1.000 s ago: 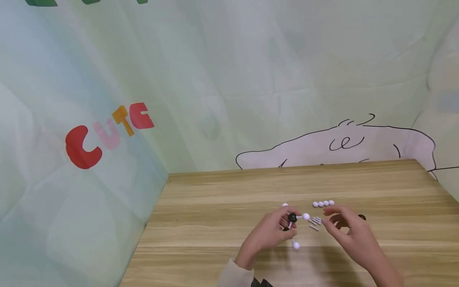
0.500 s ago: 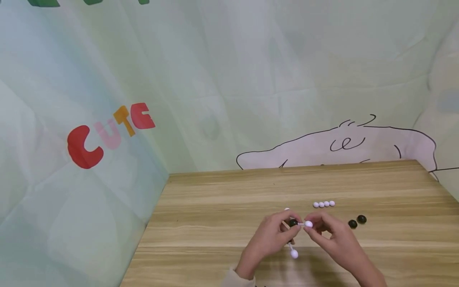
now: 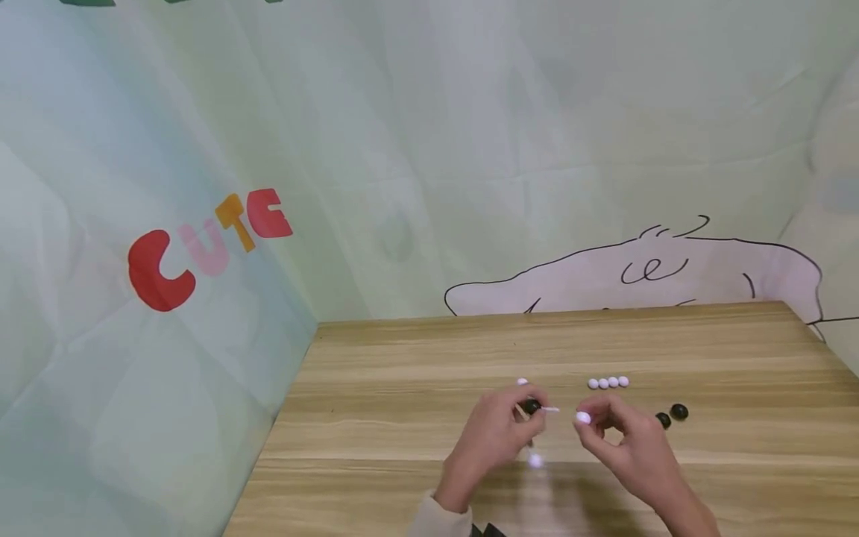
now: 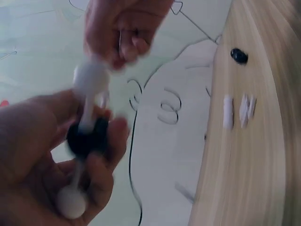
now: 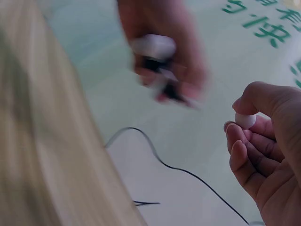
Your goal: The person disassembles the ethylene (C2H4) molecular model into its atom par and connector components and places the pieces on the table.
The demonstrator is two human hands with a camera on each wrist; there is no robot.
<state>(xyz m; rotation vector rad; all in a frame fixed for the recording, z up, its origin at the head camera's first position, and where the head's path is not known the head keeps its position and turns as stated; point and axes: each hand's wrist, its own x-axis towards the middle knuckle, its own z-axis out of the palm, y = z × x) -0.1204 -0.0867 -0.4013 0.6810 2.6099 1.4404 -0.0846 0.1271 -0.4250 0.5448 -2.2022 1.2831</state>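
Printed backdrop (image 3: 403,149), set behind a wood-grained bench (image 3: 376,418). Above the bench, the left hand (image 3: 492,432) and the right hand (image 3: 620,441) are held apart, a ball-and-stick model (image 3: 532,406) in black and white being gripped by the left. Laid to the right, two black balls (image 3: 679,412); ranged on the far side, four white balls (image 3: 614,382); pinched by the right hand, one white ball (image 3: 583,418).

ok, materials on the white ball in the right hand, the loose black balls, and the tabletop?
White ball in the right hand: probably plastic; smooth, evenly coloured, soft sheen.
Black balls: likely plastic too; they look glossy, with faint highlights.
Tabletop: wood or wood-print laminate; streaky grain, mild sheen, can't tell which.
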